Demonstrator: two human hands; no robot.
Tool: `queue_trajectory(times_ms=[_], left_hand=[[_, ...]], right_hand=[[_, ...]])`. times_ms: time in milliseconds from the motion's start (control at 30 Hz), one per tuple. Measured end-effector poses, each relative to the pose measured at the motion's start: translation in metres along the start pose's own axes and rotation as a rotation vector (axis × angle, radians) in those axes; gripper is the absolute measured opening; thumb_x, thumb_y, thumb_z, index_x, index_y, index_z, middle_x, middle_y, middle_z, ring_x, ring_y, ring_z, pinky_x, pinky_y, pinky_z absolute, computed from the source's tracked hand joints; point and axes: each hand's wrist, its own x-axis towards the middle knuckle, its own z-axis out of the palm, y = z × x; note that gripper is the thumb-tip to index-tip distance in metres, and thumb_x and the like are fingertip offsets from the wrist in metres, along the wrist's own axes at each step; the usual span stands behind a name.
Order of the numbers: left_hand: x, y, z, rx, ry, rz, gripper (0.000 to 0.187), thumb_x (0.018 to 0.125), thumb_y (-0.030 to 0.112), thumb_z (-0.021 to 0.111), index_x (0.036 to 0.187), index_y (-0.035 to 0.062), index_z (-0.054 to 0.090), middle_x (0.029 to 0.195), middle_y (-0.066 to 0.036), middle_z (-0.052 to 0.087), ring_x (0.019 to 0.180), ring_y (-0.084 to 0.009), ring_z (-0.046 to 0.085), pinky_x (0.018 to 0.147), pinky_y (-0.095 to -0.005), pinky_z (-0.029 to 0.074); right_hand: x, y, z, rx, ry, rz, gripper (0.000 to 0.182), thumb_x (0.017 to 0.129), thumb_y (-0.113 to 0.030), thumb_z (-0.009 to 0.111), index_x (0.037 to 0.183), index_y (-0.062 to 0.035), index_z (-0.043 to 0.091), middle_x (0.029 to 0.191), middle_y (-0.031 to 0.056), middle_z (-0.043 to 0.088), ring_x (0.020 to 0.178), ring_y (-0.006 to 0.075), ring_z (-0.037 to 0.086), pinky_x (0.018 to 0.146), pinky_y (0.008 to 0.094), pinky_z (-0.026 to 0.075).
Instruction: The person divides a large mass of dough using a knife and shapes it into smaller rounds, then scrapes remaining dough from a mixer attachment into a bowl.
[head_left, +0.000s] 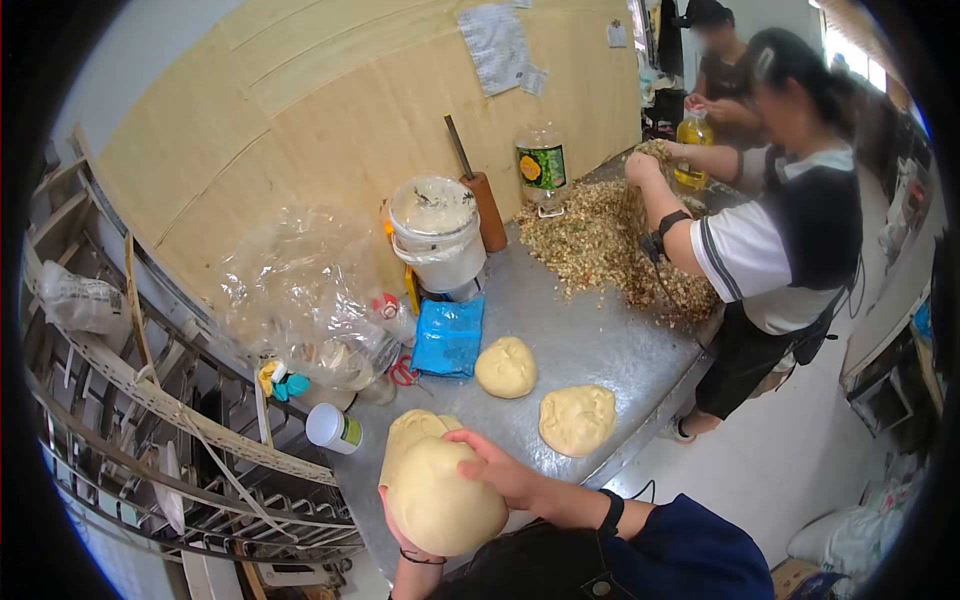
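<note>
A large smooth ball of dough (447, 497) is held between my two hands over the front of the metal table (510, 430). My left hand (410, 542) cups it from below and the left, its fingers mostly hidden behind the dough. Across the ball's upper right side lies my right hand (500, 472), fingers curved against it. Just behind the ball, another piece of dough (408, 435) rests on the table, partly covered. Farther right sit a round dough ball (506, 367) and a flatter, creased one (577, 420).
A co-worker (790, 200) handles a heap of chopped mix (600, 240) at the right. Along the wall stand a white bucket (437, 235), a plastic jar (542, 170) and clear bags (300, 290). A blue packet (447, 337), red scissors (403, 371) and white tub (333, 428) lie nearer.
</note>
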Motion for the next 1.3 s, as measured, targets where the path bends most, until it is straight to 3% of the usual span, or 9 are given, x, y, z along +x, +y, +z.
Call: queue_trajectory(times_ms=[167,233,367,500,567,600,833,1000,1300], left_hand=[[-0.002,0.013,-0.007,-0.333,0.004,-0.027,0.067,0.088,0.056,0.027,0.13,0.0036,0.035,0.129,-0.017,0.043,0.113,-0.0343,0.045,0.095,-0.0481,0.037],[-0.003,0.02,0.0,0.179,0.071,0.162,0.056,0.091,0.047,0.03,0.122,0.0034,0.044,0.122,-0.015,0.049,0.108,-0.0329,0.05,0.093,-0.046,0.039],[-0.007,0.015,0.015,0.155,0.152,0.165,0.056,0.091,0.048,0.03,0.121,0.0033,0.045,0.121,-0.016,0.05,0.107,-0.0337,0.05,0.092,-0.0457,0.04],[-0.011,-0.013,0.012,0.25,0.213,0.116,0.052,0.091,0.049,0.029,0.107,0.0032,0.05,0.114,-0.016,0.053,0.103,-0.0315,0.052,0.088,-0.0448,0.042],[-0.005,-0.02,-0.011,0.085,-0.146,-0.038,0.053,0.092,0.048,0.029,0.108,0.0027,0.049,0.114,-0.017,0.054,0.104,-0.0323,0.052,0.089,-0.0457,0.041],[-0.005,-0.021,0.003,0.195,0.049,-0.051,0.056,0.091,0.049,0.029,0.116,0.0021,0.045,0.118,-0.016,0.051,0.107,-0.0328,0.05,0.091,-0.0469,0.04],[0.019,-0.028,0.026,0.137,0.146,0.05,0.051,0.092,0.046,0.029,0.119,0.0042,0.042,0.119,-0.015,0.049,0.11,-0.032,0.047,0.094,-0.0445,0.037],[0.028,-0.041,-0.022,1.393,0.163,0.476,0.048,0.093,0.032,0.031,0.132,0.005,0.03,0.129,-0.012,0.04,0.117,-0.0257,0.041,0.099,-0.0381,0.033],[0.027,-0.062,-0.002,0.449,0.018,0.061,0.067,0.089,0.054,0.028,0.135,0.0049,0.027,0.134,-0.015,0.037,0.12,-0.0299,0.04,0.099,-0.0424,0.034]], right_hand=[[0.008,0.005,-0.028,0.445,-0.213,0.176,0.047,0.091,-0.038,0.037,0.13,-0.0122,0.034,0.127,0.0083,0.042,0.115,0.0186,0.043,0.099,0.0342,0.032],[0.001,0.003,-0.024,-0.242,0.063,0.252,0.057,0.091,-0.047,0.03,0.133,-0.0093,0.031,0.133,0.0081,0.038,0.12,0.0199,0.039,0.102,0.0344,0.027],[-0.007,0.006,-0.018,0.206,0.043,0.41,0.061,0.092,-0.05,0.026,0.133,-0.006,0.031,0.135,0.007,0.038,0.122,0.0216,0.038,0.102,0.0351,0.028],[-0.008,0.015,-0.015,0.419,0.045,0.355,0.059,0.093,-0.048,0.023,0.132,-0.0057,0.034,0.13,0.0095,0.043,0.118,0.0247,0.042,0.1,0.0377,0.032],[-0.011,0.017,-0.021,0.482,0.1,0.358,0.057,0.094,-0.046,0.021,0.131,-0.0061,0.036,0.129,0.0095,0.045,0.117,0.0248,0.044,0.099,0.0381,0.034],[-0.014,0.023,-0.026,0.488,0.111,0.29,0.056,0.094,-0.045,0.022,0.13,-0.0045,0.036,0.128,0.0107,0.046,0.114,0.0246,0.047,0.096,0.0381,0.037],[-0.02,0.009,-0.031,0.495,0.012,-0.034,0.048,0.094,-0.036,0.026,0.124,-0.0025,0.042,0.12,0.0117,0.052,0.103,0.0233,0.056,0.088,0.0372,0.046],[-0.031,-0.005,-0.047,0.54,0.093,0.081,0.046,0.095,-0.035,0.025,0.123,-0.0038,0.043,0.12,0.0114,0.052,0.104,0.0222,0.055,0.088,0.0369,0.045],[-0.038,-0.016,-0.06,0.411,0.214,0.226,0.055,0.095,-0.043,0.019,0.127,-0.0034,0.04,0.126,0.0107,0.047,0.116,0.0213,0.046,0.098,0.0349,0.035]])
